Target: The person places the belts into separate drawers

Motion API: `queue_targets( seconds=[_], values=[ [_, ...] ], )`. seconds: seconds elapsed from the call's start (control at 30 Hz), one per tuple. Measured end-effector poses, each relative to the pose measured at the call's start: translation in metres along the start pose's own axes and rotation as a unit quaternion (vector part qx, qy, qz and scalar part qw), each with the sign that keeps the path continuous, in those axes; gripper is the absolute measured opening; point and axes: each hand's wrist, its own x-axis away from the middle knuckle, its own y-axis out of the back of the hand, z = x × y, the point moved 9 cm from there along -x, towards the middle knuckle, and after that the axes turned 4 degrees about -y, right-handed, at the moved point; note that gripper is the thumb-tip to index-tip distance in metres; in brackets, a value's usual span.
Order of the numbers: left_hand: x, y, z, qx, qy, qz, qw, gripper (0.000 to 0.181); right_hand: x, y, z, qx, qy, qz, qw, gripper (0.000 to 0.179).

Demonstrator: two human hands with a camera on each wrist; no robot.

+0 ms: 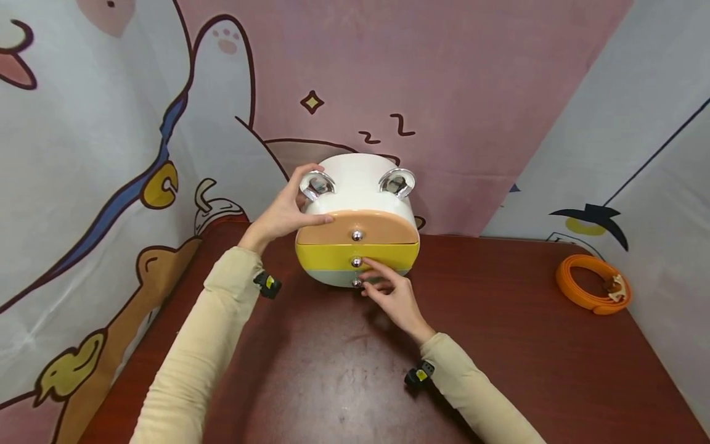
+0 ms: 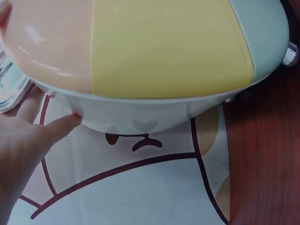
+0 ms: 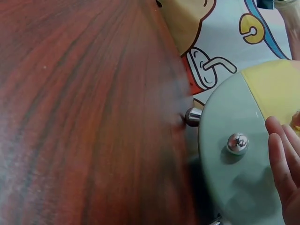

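Observation:
A white cabinet (image 1: 357, 169) with silver ears (image 1: 398, 182) stands against the cloth wall. Its front has an orange drawer (image 1: 388, 225), a yellow drawer (image 1: 322, 256) and a pale green drawer (image 1: 327, 277), each with a round silver knob; all sit flush. My left hand (image 1: 281, 213) grips the cabinet's upper left side, thumb at the orange front and fingers behind the ear. At the front, my right hand (image 1: 396, 300) has its index fingertip right at the yellow drawer's knob (image 1: 356, 263). Its fingers (image 3: 277, 157) look fairly straight in the right wrist view, alongside the green drawer's knob (image 3: 237, 143).
A coiled orange belt (image 1: 582, 296) lies at the right side of the dark red wooden table (image 1: 333, 370). Printed cartoon cloth (image 1: 432, 80) encloses the back and both sides. Short metal feet (image 3: 193, 117) hold up the cabinet.

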Motion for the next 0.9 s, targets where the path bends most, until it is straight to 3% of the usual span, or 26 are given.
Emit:
queue_targets(
  seconds=[0.23,0.37,0.6,0.8,0.9],
  values=[
    [0.000,0.000,0.000,0.011,0.004,-0.002,0.9999,0.088,0.004,0.002,-0.017,0.001,-0.063,-0.010,0.9980,0.030],
    [-0.001,0.000,0.000,0.013,0.004,-0.001,0.9999,0.088,0.005,0.001,-0.025,0.002,-0.071,-0.014,0.9974,0.025],
    [-0.002,0.001,0.001,0.011,-0.001,-0.004,0.9999,0.088,0.004,0.000,-0.065,0.011,-0.097,-0.027,0.9949,0.022],
    [-0.001,0.001,0.000,0.000,0.000,-0.007,1.0000,0.088,0.004,-0.003,-0.059,0.004,-0.119,-0.010,0.9928,0.023],
    [0.000,0.002,0.000,-0.009,0.004,-0.010,0.9999,0.087,0.004,-0.004,-0.075,0.009,-0.130,-0.009,0.9914,0.025]
  ],
)
